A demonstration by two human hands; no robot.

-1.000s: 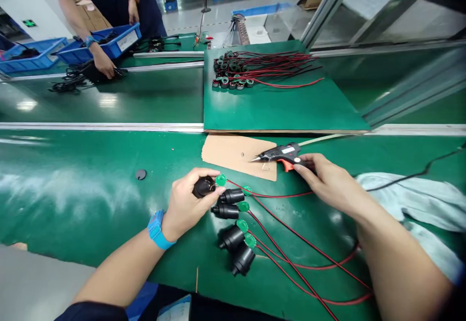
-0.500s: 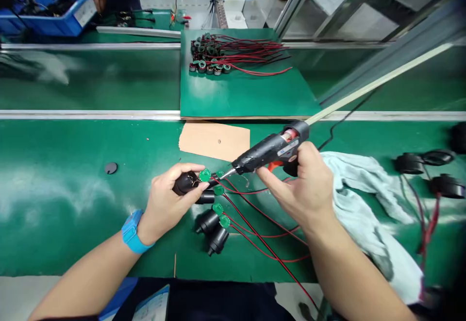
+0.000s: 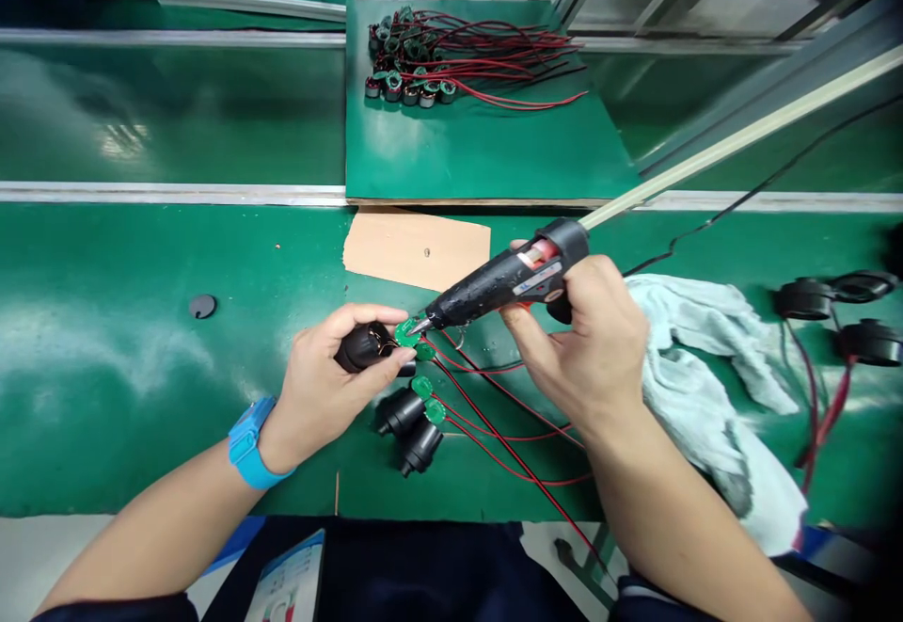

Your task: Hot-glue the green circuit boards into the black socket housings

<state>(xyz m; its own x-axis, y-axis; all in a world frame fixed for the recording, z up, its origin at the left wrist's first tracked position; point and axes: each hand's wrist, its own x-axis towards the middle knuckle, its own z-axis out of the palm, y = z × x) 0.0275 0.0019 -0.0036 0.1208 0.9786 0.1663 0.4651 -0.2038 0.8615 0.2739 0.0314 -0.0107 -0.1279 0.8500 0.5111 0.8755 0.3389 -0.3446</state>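
Observation:
My left hand (image 3: 325,379) grips a black cylindrical socket (image 3: 361,346) with a small round green circuit board (image 3: 406,332) at its end, lifted slightly off the green bench. My right hand (image 3: 582,340) holds a black hot glue gun (image 3: 508,279), its nozzle touching the green board. Just below lie several more black sockets (image 3: 409,424) with green boards and red and black wires (image 3: 508,434) trailing to the right.
A brown cardboard piece (image 3: 416,247) lies behind the hands. A raised green board (image 3: 494,151) carries a bundle of wired coils (image 3: 416,76). A pale cloth (image 3: 705,368) and more black sockets (image 3: 839,311) sit at right. A black disc (image 3: 202,306) lies at left.
My right hand picked the glue gun up from the cardboard and brought its nozzle to the green board on the socket in my left hand. The view tilted downward.

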